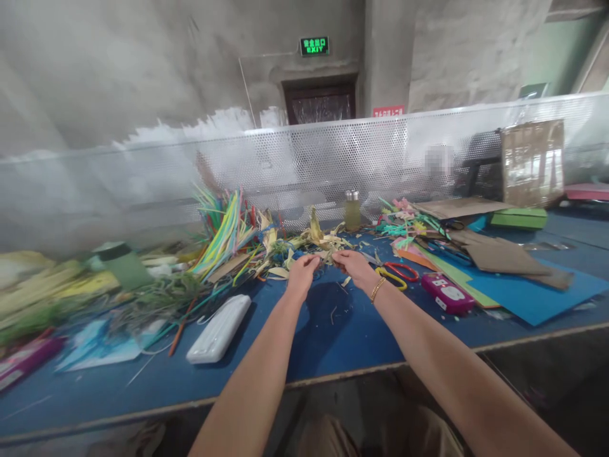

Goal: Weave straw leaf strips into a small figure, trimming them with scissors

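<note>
My left hand (303, 273) and my right hand (354, 266) are held close together above the blue table (352, 336), fingers pinched. What they pinch is too small to make out. Just beyond them lies a heap of dried, pale husk-like pieces (328, 240), with one curled piece standing up. To the right of my right hand are scissors with red handles (402, 271) and others with yellow handles (392, 279). Small scraps lie on the table under my hands.
Left are a white plastic-wrapped pack (219, 330), colourful pipe cleaners (228, 228) and dried grass-like strands (162, 298). Right are a purple box (447, 293), blue sheets (542, 304) and cardboard (504, 254). A jar (352, 212) stands before the perforated screen (380, 152).
</note>
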### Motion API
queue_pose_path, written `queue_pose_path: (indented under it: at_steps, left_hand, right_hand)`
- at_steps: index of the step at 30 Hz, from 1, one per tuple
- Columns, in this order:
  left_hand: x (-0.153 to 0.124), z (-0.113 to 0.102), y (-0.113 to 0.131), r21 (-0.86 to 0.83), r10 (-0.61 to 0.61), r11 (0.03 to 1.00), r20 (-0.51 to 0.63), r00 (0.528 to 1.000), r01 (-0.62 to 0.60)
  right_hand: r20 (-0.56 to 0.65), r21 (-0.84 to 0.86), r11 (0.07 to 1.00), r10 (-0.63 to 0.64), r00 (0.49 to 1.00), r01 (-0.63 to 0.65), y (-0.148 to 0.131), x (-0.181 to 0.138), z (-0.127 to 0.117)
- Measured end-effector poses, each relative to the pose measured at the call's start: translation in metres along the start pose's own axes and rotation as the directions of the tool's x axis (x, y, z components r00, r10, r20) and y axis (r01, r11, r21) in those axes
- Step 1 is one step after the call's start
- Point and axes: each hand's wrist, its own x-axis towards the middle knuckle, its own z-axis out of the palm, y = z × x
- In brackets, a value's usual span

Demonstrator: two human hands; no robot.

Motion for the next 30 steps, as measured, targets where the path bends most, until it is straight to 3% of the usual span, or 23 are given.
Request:
queue_pose_path:
  at_steps: [8, 18, 30]
  left_hand:
    - [-0.0060, 0.0030, 0.0050, -0.133, -0.025, 0.990, 0.103, 0.994, 0.039]
    - [-0.0006, 0.0017, 0.0005, -0.207, -0.159, 0.963, 0.091, 0.983, 0.175]
    - [0.0027, 0.0055, -0.0029, -0.433, -0.169, 0.870, 0.187, 0.968, 0.235]
  right_hand:
    - [0.068, -0.053, 0.998, -0.012, 0.998, 0.016, -0.0007, -0.0055, 0.0081]
    - [0.057, -0.073, 0.997, 0.003, 0.998, 0.001, -0.0040, -0.0084, 0.0096]
    - [0.119, -0.107, 0.994, 0.036, 0.992, -0.023, -0.0037, -0.0077, 0.0096]
